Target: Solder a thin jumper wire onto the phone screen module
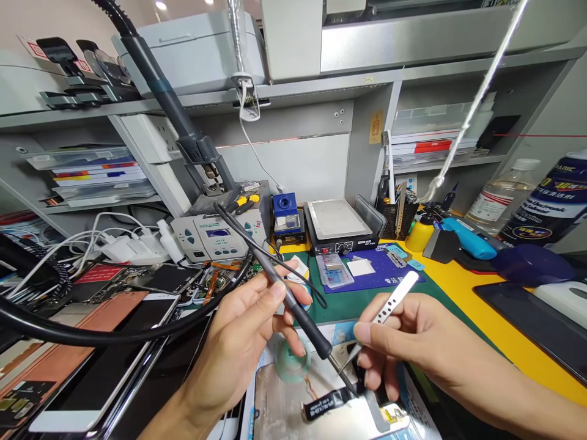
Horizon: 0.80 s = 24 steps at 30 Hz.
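My left hand (247, 330) is closed around the grip of a soldering iron (305, 321), whose thin tip slants down to the right. That tip is at a black flex cable (331, 403) with white print, lying on a silver metal panel (279, 421); whether they touch I cannot tell. In my right hand (413, 336) is a pair of metal tweezers (385, 311) with holes in the handle. The tweezers' points come close to the iron's shaft. A greenish translucent round piece (292, 360) is on the panel behind the cable, partly covered by my left fingers.
Several phones (105, 366) and loose boards crowd the left side. Behind stand a soldering station (220, 235) and a flat hot plate (337, 219). A black cable (114, 337) crosses low at left. Bottles and a spray can (550, 201) stand at right.
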Each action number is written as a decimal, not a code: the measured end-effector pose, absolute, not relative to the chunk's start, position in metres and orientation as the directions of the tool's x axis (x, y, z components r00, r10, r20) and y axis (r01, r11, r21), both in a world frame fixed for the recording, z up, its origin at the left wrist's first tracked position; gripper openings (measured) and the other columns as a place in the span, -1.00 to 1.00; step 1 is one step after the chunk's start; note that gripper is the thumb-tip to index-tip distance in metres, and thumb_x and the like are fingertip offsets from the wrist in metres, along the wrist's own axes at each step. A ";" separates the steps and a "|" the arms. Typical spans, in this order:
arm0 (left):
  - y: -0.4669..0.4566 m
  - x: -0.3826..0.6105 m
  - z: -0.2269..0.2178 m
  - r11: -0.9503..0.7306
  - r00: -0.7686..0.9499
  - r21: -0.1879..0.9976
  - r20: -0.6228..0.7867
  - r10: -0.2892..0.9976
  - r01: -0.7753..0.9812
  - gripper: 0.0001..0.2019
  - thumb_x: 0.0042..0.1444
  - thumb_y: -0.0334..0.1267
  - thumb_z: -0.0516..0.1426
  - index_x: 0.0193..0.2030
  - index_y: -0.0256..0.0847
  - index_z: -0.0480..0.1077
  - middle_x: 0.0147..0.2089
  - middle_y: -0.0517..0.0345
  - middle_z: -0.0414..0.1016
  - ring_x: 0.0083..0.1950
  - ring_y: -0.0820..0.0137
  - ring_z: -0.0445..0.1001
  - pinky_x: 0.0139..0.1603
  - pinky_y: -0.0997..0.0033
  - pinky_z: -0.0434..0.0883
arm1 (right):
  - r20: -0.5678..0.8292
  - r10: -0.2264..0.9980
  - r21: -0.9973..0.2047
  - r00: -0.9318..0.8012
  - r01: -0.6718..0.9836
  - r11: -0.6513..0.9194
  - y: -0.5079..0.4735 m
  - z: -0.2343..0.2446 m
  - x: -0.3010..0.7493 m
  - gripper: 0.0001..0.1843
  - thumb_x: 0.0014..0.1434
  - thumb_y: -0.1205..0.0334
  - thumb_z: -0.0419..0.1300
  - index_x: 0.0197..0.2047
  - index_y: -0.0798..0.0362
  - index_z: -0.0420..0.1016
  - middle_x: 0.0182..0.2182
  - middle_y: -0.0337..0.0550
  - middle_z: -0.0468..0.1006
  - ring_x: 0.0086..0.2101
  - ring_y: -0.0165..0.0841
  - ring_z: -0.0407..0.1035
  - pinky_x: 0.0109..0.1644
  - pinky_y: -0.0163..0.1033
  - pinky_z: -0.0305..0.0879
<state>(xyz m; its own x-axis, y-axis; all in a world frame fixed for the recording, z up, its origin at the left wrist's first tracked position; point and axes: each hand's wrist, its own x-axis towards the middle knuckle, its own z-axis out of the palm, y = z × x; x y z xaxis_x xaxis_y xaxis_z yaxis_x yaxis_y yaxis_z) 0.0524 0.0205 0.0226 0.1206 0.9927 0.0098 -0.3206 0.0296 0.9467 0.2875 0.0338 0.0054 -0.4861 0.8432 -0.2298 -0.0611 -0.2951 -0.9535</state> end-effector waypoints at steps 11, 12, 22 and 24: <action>0.017 0.053 0.024 0.041 0.094 0.952 -0.013 0.996 -0.304 -0.75 0.34 -0.18 0.29 0.07 -0.24 0.61 -0.19 0.10 0.60 -0.41 0.50 0.45 -0.45 0.50 0.63 | -0.219 0.840 -0.960 -0.496 -0.044 -0.276 0.035 0.005 0.291 -0.53 0.15 -0.09 0.58 -0.40 0.16 0.63 -0.50 -0.05 0.72 -0.57 -0.39 0.52 -0.45 -0.38 0.49; 0.017 0.053 0.024 0.038 0.085 0.951 -0.012 0.996 -0.306 -0.73 0.34 -0.17 0.29 0.10 -0.24 0.60 -0.19 0.11 0.61 -0.41 0.50 0.45 -0.46 0.51 0.62 | -0.220 0.839 -0.961 -0.499 -0.038 -0.274 0.035 0.004 0.291 -0.54 0.15 -0.09 0.58 -0.40 0.15 0.63 -0.49 -0.05 0.72 -0.57 -0.39 0.53 -0.45 -0.37 0.49; 0.019 0.054 0.023 0.018 0.068 0.945 0.005 0.998 -0.326 -0.73 0.32 -0.18 0.31 0.08 -0.26 0.62 -0.22 0.11 0.61 -0.43 0.51 0.44 -0.47 0.49 0.64 | -0.184 0.856 -0.972 -0.483 -0.041 -0.232 0.034 0.004 0.288 -0.59 0.10 -0.03 0.63 -0.40 0.11 0.64 -0.51 -0.14 0.69 -0.51 -0.31 0.56 -0.46 -0.34 0.52; 0.019 0.054 0.024 0.014 0.065 0.943 0.008 0.998 -0.332 -0.74 0.32 -0.19 0.31 0.08 -0.25 0.61 -0.23 0.12 0.61 -0.44 0.52 0.45 -0.48 0.51 0.63 | -0.181 0.854 -0.970 -0.488 -0.052 -0.236 0.034 0.005 0.288 -0.59 0.11 -0.03 0.63 -0.41 0.11 0.65 -0.51 -0.13 0.69 -0.51 -0.32 0.56 -0.45 -0.34 0.52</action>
<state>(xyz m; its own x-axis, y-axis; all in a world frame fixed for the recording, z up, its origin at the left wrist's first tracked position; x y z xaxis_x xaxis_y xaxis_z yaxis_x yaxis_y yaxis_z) 0.0545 0.0187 0.0236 0.0647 0.9979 0.0079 -0.3324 0.0141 0.9430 0.2879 0.0335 0.0046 -0.4882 0.8537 -0.1812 -0.0521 -0.2357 -0.9704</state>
